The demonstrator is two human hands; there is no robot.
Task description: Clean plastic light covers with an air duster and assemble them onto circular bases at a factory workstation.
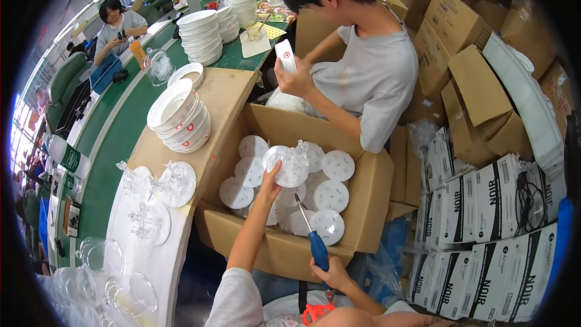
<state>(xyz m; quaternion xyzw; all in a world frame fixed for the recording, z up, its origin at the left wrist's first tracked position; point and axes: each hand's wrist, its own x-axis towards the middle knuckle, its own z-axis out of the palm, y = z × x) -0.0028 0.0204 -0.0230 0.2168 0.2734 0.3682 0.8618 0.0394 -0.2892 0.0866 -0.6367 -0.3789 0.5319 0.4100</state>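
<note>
My left hand [270, 183] grips a white round disc [284, 172] with clear plastic pieces on top, above an open cardboard box [259, 253]. My right hand [334, 277] is wrapped round the blue handle of a screwdriver [318, 249]. Its metal shaft points up and left, the tip over the box and apart from the held disc. Several similar white discs [338, 165] lie loosely in the box. On the white bench [124, 227] to my left, more discs with clear pieces [177, 184] rest beside one another.
Stacks of white round dishes [180, 116] stand along the bench. Clear round covers [131, 293] sit near left. Across the box a co-worker [372, 75] holds a white piece [285, 56]. White cartons [473, 206] and brown boxes [451, 30] are piled right.
</note>
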